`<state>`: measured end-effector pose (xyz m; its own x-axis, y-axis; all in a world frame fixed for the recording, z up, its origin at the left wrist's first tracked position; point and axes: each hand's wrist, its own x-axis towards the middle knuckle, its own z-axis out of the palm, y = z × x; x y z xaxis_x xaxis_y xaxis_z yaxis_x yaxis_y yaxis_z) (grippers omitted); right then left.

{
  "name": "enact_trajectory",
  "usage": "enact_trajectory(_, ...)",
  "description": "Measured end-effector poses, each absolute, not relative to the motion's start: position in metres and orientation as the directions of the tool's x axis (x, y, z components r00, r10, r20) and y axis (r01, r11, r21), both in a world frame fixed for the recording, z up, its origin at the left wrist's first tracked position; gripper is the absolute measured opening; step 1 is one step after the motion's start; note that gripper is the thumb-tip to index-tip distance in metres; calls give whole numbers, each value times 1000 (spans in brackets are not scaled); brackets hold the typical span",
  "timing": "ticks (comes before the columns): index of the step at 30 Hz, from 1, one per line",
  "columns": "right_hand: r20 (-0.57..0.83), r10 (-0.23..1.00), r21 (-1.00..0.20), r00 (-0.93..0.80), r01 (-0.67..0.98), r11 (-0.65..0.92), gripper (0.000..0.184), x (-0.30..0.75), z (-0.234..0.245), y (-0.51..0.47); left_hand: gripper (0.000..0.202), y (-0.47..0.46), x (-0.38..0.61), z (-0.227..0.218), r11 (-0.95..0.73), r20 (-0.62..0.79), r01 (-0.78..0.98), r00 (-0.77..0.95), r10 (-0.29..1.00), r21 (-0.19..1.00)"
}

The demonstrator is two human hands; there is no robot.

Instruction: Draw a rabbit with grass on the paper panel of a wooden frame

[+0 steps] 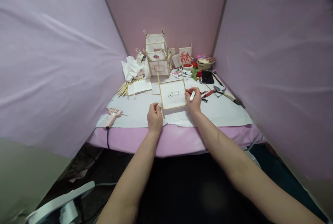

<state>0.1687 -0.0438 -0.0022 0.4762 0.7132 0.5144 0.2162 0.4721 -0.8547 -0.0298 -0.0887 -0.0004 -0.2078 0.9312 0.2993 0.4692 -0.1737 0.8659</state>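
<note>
A paper panel (166,86) in a thin wooden stick frame is tilted up above the table, with a rabbit-like drawing in black lines on it. My right hand (194,102) grips the panel's right edge. A white marker (192,95) also sits between that hand's fingers. Just left of the panel's lower left corner is my left hand (155,115), its fingers curled together. Whatever they may pinch is hidden. Behind the panel stands a lantern-like structure (157,56) of sticks and white paper.
A pink glue gun (113,116) lies at left. Behind it are wooden sticks (124,89) and crumpled white paper (134,68). Red-handled pruners (209,93), a black phone (207,77), a bowl (204,64) and a panel with a red character (185,56) are at right.
</note>
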Motion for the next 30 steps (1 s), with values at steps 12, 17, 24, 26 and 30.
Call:
enact_trajectory(12, 486, 713, -866, 505, 168, 472, 16, 168, -7, -40, 23, -35, -76, -10, -305, 358, 819, 132, 924, 486)
enact_trajectory(17, 470, 711, -873, 523, 157, 462, 19, 168, -11, -38, 27, -7, -97, 5, -258, 418, 842, 43, 908, 474)
enact_trajectory(24, 425, 727, -893, 539, 119, 434, 25, 169, -20, -34, 32, -1, -106, 14, -230, 488, 771, -118, 865, 594)
enact_trajectory(26, 405, 745, -904, 529, 111, 412, 26, 164, -22, -34, 31, -13, -95, 9, -279, 489, 710, -105, 866, 647)
enact_trajectory(30, 379, 800, -923, 466, 134, 360, 25, 147, -24, -40, 39, -34, -71, -1, -343, 434, 589, -13, 901, 732)
